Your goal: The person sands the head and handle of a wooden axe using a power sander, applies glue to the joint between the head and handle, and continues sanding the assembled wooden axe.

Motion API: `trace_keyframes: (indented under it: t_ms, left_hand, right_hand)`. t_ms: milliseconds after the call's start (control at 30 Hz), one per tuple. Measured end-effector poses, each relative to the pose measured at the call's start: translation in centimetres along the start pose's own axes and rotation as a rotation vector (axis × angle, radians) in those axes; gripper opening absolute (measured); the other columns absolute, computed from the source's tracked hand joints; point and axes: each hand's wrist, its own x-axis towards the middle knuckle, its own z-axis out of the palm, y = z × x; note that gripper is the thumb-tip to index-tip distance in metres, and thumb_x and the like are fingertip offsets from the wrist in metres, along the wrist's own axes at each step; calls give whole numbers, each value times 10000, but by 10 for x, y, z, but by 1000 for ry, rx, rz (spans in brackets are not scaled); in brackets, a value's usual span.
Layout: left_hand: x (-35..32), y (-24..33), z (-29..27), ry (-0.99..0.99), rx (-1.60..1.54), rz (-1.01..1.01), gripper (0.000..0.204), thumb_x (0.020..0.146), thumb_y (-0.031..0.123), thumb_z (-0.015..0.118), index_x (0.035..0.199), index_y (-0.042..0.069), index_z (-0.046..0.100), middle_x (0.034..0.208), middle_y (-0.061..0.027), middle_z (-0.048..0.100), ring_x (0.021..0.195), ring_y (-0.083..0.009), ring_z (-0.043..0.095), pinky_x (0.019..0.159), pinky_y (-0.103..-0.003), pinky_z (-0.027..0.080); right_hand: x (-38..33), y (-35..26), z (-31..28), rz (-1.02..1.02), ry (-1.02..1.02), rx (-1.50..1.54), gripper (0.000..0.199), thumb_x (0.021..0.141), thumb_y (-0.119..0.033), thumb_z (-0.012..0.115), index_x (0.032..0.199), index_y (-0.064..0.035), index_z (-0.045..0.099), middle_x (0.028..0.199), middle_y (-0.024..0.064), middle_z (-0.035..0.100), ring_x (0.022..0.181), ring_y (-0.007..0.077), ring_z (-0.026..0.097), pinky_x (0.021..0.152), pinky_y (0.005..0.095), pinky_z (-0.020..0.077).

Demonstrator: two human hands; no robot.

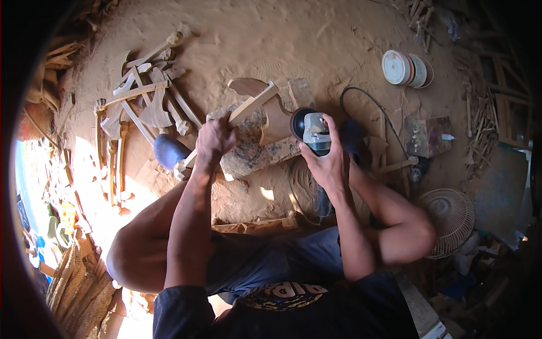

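Head view shows the work partway along: a wooden piece (254, 105) lies across the upper half of a stone block (245, 163), its pale rail slanting from beyond the block's left edge up toward its upper edge. The left hand (217, 137) is closed around the lower stretch of that rail, near the block's left corner, fingers wrapped with no visible gap. The right hand (327, 151) is curled about the body of a handheld power tool (317, 133), thumb to one side and fingers to the other, over the block's right edge. The tool's round disc (298, 124) sits at the right side of the piece's broad curved panel (277, 122); whether it is touching or just beside the wood, and whether it is spinning, I cannot tell. As for progress, the outline appears cut, with the curved parts and the rail seemingly forming one unit, so what is in hand looks like smoothing or trimming of surfaces and edges. How much of the panel has been gone over cannot be judged at this size. On the sandy floor (243, 34), beyond the block's left edge, lies a heap of similar wooden parts (153, 104); they could be finished or waiting, and nothing visible settles which.
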Motion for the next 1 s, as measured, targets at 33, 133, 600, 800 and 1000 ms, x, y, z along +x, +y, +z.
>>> trace_keyframes:
  t_ms: [33,133,600,800,1000]
  left_hand:
    - [1,2,0,3,2,7,275,844,211,624,1032,38,725,757,-252,727,733,-483,738,705,-559,615]
    - [3,5,-1,11,28,-8,293,851,228,644,1066,60,748,839,-226,772,803,-448,767,784,-551,632]
    - [-11,47,-24,-467,-1212,-481,551,1154,562,479,1535,165,496,982,-67,616,657,-134,574,556,-321,550]
    - [-32,67,5,-114,-742,-345,463,1176,493,462,1248,56,600,731,-90,571,627,-183,572,579,-402,511]
    - [-35,58,31,51,-591,-177,488,1168,525,460,1057,57,540,676,-29,518,497,-152,538,443,-353,455]
  right_hand:
    - [0,2,-3,-2,7,2,843,884,-274,871,1608,-117,469,1453,226,684,1287,402,698,1064,469,554]
    - [2,10,-10,-78,101,-147,859,884,-297,853,1637,-174,457,1457,226,682,1237,456,701,1035,489,565]
    - [-2,-9,-58,-114,185,75,818,886,-176,859,1603,-80,477,1436,261,675,1338,386,672,1106,450,531]
    - [-8,-15,-22,-149,17,243,840,888,-154,859,1623,-92,459,1474,218,668,1353,314,670,1134,411,516]
    - [-4,7,11,-199,-80,274,865,885,-108,841,1639,-47,421,1571,254,574,1461,353,574,1204,425,460]
